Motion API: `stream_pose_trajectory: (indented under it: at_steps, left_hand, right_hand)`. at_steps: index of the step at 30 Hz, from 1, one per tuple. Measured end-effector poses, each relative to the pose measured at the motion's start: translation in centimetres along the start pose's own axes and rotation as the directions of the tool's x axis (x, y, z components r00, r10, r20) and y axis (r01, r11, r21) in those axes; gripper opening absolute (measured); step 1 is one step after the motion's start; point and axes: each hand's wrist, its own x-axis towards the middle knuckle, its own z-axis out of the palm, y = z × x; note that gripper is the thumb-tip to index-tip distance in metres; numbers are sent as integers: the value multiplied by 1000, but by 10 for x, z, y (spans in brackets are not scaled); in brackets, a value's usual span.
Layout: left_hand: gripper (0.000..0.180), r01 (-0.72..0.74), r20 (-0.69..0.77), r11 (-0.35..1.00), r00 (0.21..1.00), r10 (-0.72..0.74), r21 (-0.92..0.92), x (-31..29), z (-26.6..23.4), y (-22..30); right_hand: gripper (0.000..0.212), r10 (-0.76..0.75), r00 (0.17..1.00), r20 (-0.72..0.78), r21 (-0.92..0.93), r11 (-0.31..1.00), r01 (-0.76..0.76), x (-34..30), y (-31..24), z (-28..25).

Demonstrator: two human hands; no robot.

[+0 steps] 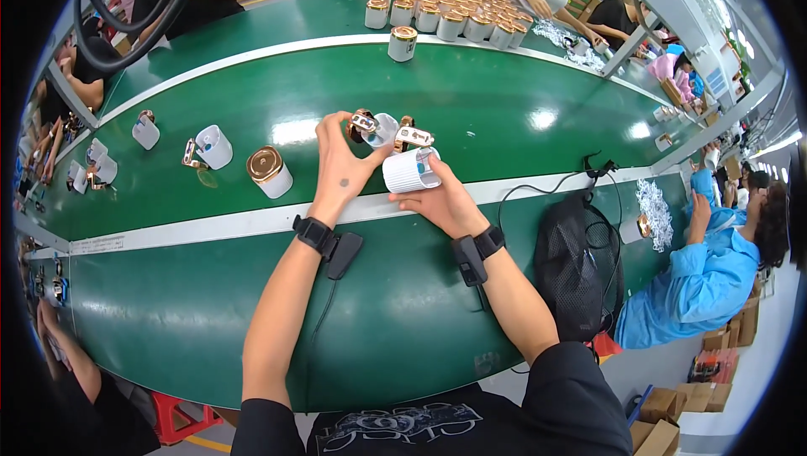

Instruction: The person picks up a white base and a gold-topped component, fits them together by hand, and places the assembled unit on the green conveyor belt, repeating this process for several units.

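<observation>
My right hand [447, 202] is wrapped round a white ribbed cup [407, 172] tilted on its side, its open end towards my fingers. A copper-and-white lid part [413, 135] stands just above that cup; whether it is joined is unclear. Close beside it, my left hand [340, 163] has its fingers curled round a second white cup [384, 130] with a copper ring part [362, 122] at its left. The two cups nearly touch. Left of my left hand, a white canister with a copper lid [270, 172] stands on the green belt [303, 86].
More open white cups with copper parts [213, 147] lie along the belt at left. Many copper-lidded canisters [450, 26] crowd the far side, near co-workers. A black mesh bag [576, 263] and cables sit right of my arm, beside a white metal rail [521, 185].
</observation>
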Motion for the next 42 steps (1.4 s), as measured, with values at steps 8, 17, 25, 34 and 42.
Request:
stream_pose_trajectory:
  at_steps: [8,17,25,34,42]
  left_hand:
    - [70,114,167,945,984,-65,-305,26,43,12]
    - [59,110,173,879,984,-32,-464,31,52,14]
    - [63,-349,109,936,930,352,-44,-56,-128,54]
    - [65,197,-299,967,944,-142,162,-140,-279,-50]
    - [93,-252,-175,767,887,427,591,-140,-270,23]
  right_hand:
    - [60,-84,995,-62,244,965,96,6,-1,-8]
    - [58,-209,976,-57,395,894,214,2,-4,-3]
    - [60,-141,989,35,178,975,133,-3,1,18]
    - [59,47,975,218,214,972,-95,6,16,93]
    - [60,128,986,104,-63,991,-122,-5,49,115]
